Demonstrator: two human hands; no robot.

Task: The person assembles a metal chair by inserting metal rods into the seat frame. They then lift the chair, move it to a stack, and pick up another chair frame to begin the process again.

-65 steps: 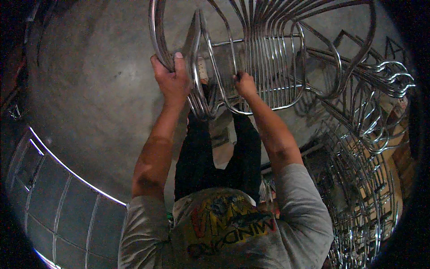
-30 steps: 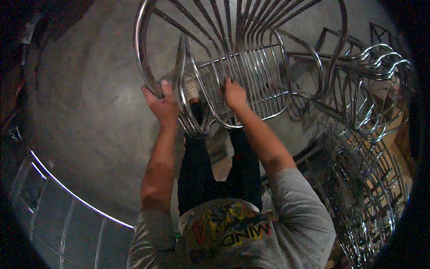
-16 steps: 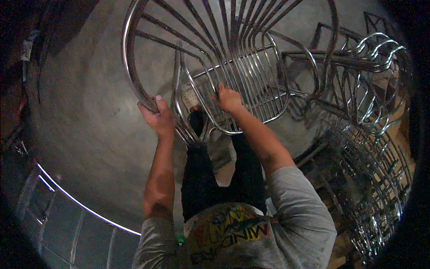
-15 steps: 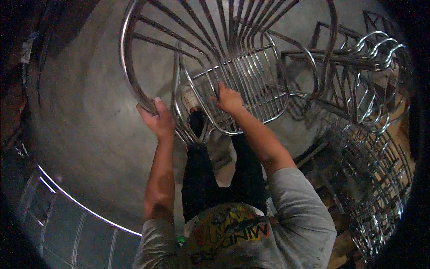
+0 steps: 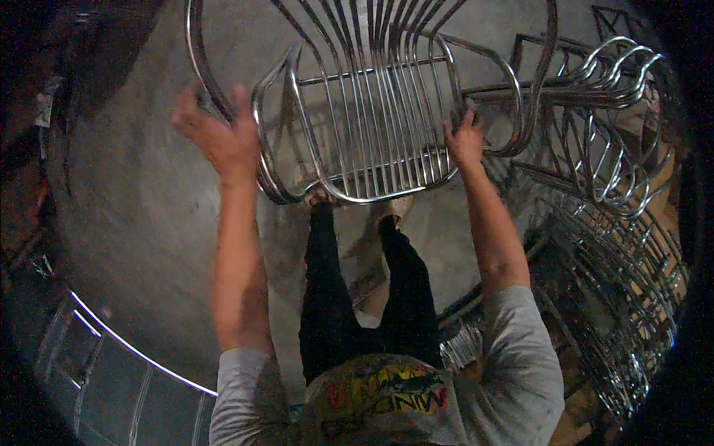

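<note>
A shiny bent-tube metal chair frame (image 5: 375, 199), with rows of thin bars across its seat and back, stands on the floor in front of my feet. My left hand (image 5: 227, 145), a little blurred, is spread beside the tube on the frame's left, its fingers apart and not wrapped round it. At the right edge of the seat, my right hand (image 5: 465, 141) has its fingers curled on the side tube. Part of that grip is hidden behind the hand.
On the right, several similar bent-tube frames (image 5: 621, 97) crowd together, some close to the chair's right side. More metal rods and frames (image 5: 625, 290) are heaped at the lower right. Grey floor (image 5: 141, 193) extends to the left, and a panel with a bright edge (image 5: 149, 362) curves along the lower left.
My left hand has let go of the left tube and opened. My right hand has moved from the seat bars to the seat's right edge. The chair frame sits turned and shifted slightly.
</note>
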